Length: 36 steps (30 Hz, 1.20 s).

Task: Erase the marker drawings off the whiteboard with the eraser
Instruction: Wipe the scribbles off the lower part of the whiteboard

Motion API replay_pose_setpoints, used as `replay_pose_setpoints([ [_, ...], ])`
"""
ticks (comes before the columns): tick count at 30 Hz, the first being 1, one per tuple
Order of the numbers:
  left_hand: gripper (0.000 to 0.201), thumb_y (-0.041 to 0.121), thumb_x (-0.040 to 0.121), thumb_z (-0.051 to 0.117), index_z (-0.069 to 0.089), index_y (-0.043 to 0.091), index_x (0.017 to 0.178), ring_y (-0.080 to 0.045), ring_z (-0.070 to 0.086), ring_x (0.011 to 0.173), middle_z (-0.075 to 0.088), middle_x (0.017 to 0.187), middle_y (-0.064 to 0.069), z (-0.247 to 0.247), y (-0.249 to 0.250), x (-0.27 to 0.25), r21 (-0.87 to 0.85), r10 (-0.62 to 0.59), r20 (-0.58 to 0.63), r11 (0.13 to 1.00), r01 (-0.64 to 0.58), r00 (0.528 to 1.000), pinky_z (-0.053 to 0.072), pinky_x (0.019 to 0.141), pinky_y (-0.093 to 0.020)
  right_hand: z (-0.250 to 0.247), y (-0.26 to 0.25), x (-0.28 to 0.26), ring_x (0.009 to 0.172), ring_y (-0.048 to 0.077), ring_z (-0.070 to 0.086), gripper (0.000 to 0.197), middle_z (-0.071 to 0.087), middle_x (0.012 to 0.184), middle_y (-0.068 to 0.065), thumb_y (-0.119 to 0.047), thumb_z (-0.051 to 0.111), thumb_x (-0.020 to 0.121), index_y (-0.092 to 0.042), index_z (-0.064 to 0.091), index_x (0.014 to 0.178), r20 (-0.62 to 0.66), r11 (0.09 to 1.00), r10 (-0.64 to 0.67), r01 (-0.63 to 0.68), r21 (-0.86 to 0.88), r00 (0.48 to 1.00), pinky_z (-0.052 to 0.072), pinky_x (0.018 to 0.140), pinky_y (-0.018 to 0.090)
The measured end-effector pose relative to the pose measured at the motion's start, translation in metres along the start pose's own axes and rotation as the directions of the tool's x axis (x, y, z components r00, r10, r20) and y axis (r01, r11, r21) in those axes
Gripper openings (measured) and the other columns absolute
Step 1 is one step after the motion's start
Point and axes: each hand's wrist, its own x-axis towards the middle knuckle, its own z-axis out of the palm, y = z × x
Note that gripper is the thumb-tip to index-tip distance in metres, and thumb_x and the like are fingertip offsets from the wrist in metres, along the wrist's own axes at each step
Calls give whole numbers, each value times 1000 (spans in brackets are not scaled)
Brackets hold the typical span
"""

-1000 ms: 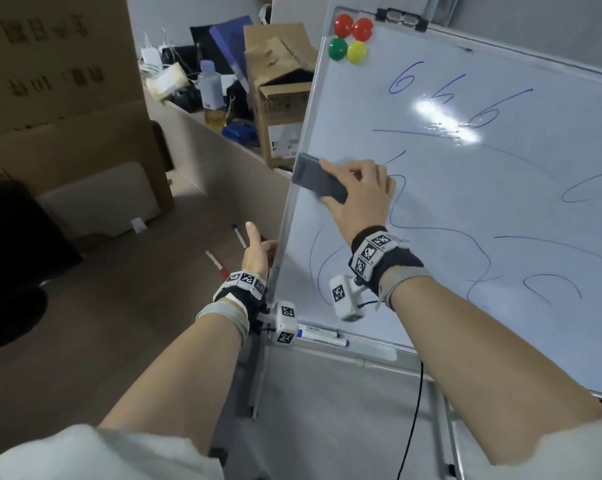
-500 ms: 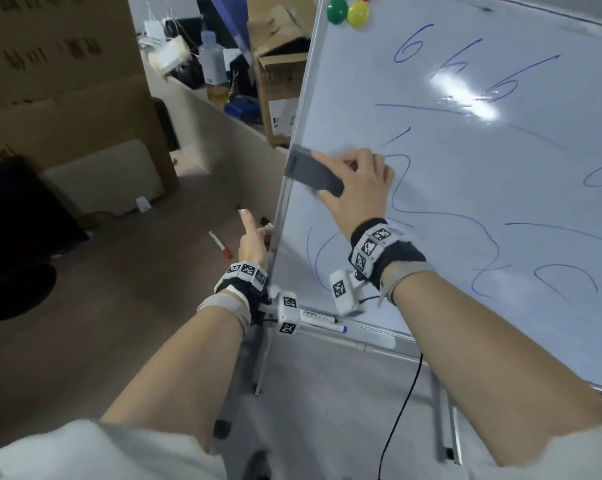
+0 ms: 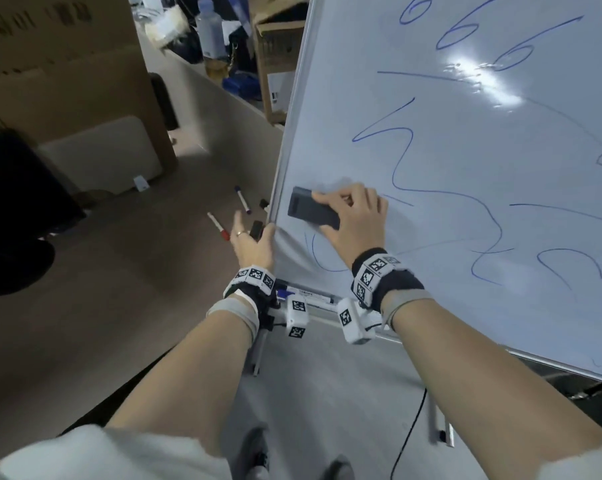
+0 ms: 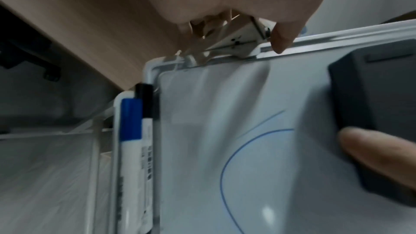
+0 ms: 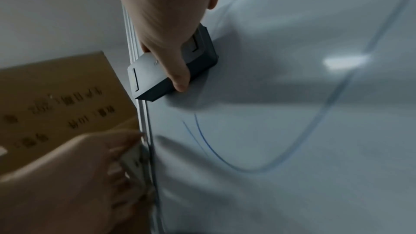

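the eraser (image 3: 314, 210) is clasped by the right hand (image 3: 353, 220) against the whiteboard (image 3: 431, 150); the board edge is held by the left hand (image 3: 252, 242); most blue marks (image 3: 406, 161) beyond the grip are left to wipe

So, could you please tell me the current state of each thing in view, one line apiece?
Dark grey rectangular eraser: gripped, pressed flat on the board near its left edge.
White metal-framed whiteboard: blue marker lines mostly unerased.
Right hand: grips the eraser.
Left hand: holds the board's left frame edge.
Blue-capped white marker: capped, lying in the tray.
Red-tipped marker: lying on the floor.
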Motion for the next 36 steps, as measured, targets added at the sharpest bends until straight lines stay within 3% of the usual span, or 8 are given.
replay_pose_setpoints([
  [2, 96, 34, 84, 73, 13, 20, 158, -25, 25, 147, 19, 161, -12, 1, -12, -7, -2, -40, -79, 999, 40, 996, 20, 120, -37, 17, 5, -24, 96, 23, 45, 61, 54, 106, -1, -33, 84, 62, -41, 62, 119, 73, 999, -36, 37, -10, 997, 29, 87, 38],
  [7, 109, 18, 79, 79, 3, 9, 157, -29, 41, 139, 30, 157, -18, 6, -48, -11, -40, -258, 3, 965, 258, 966, 29, 119, -40, 44, 16, -65, 96, 24, 47, 64, 55, 107, -2, -29, 87, 60, -42, 62, 117, 251, 987, -132, 150, -55, 959, 27, 85, 39],
  [11, 68, 7, 83, 66, 31, -1, 141, -31, 61, 97, 59, 127, -20, 16, -57, -14, 79, -379, 81, 924, 373, 922, 51, 97, -39, 21, 14, -30, 98, 25, 46, 62, 55, 109, -2, -30, 80, 66, -43, 59, 124, 67, 997, -61, 64, -47, 996, 28, 86, 38],
  [14, 53, -2, 90, 51, 34, 3, 140, -33, 58, 95, 54, 107, -15, 22, -62, -15, 83, -384, 56, 922, 379, 922, 48, 94, -37, 14, 10, -12, 98, 26, 47, 61, 55, 111, -1, -28, 76, 67, -41, 59, 124, -37, 1000, -18, 18, -10, 999, 30, 87, 39],
  [20, 47, 1, 87, 62, 43, 4, 131, -30, 65, 86, 62, 106, -13, 16, -72, -5, 93, -390, 39, 918, 386, 920, 58, 83, -43, 54, 21, -67, 97, 25, 49, 63, 56, 109, -2, -27, 84, 61, -42, 62, 118, 289, 969, -218, 241, -45, 932, 30, 88, 40],
  [25, 48, 4, 91, 60, 44, 3, 136, -30, 59, 86, 58, 105, -12, 17, -59, -12, 85, -418, 28, 906, 414, 908, 52, 70, -35, 32, 39, -57, 97, 24, 50, 62, 56, 107, -4, -28, 83, 61, -41, 62, 118, 232, 981, -163, 182, -61, 959, 26, 89, 39],
  [33, 75, 28, 86, 62, 22, -3, 142, -37, 61, 111, 58, 122, -20, 25, -47, -41, -16, -578, -84, 815, 579, 811, 48, 99, -44, -18, 55, -23, 98, 24, 45, 61, 55, 110, -1, -29, 76, 66, -39, 59, 124, -128, 999, -13, 9, -34, 992, 33, 90, 40],
  [36, 94, 45, 71, 72, 30, -5, 139, -37, 61, 115, 54, 131, -18, 38, -73, -46, 30, -591, -36, 805, 592, 806, 49, 100, -44, -8, 62, -43, 97, 25, 46, 60, 55, 109, 0, -28, 80, 63, -39, 61, 120, -84, 996, -78, 75, -47, 993, 32, 88, 41],
])
